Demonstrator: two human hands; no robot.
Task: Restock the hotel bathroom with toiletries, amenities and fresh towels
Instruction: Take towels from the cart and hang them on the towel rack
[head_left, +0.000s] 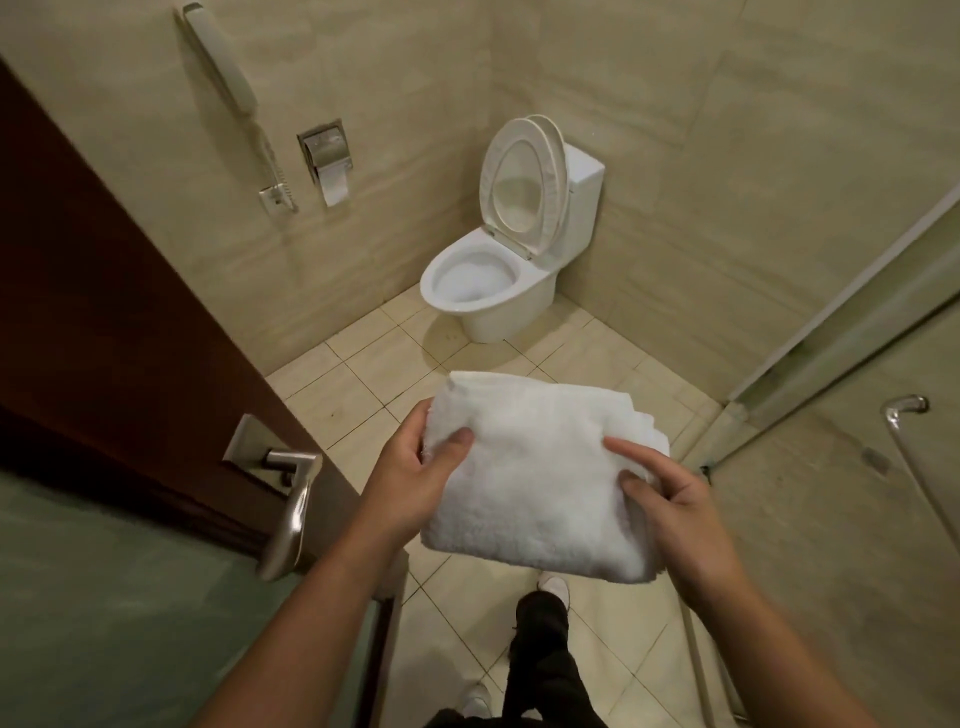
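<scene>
A folded white towel (535, 467) is held flat in front of me above the tiled floor. My left hand (415, 478) grips its left edge, thumb on top and fingers hidden beneath. My right hand (670, 504) grips the right edge, where the stacked folds show, with thumb and a finger on top. Both forearms reach in from the bottom of the view.
A white toilet (488, 291) with its lid and seat raised stands in the far corner. A toilet paper holder (327, 156) and wall phone (223, 67) hang on the left wall. The brown door (104, 312) with a metal handle (291, 514) is open at left. A glass shower door (831, 493) with a handle (906, 452) is at right.
</scene>
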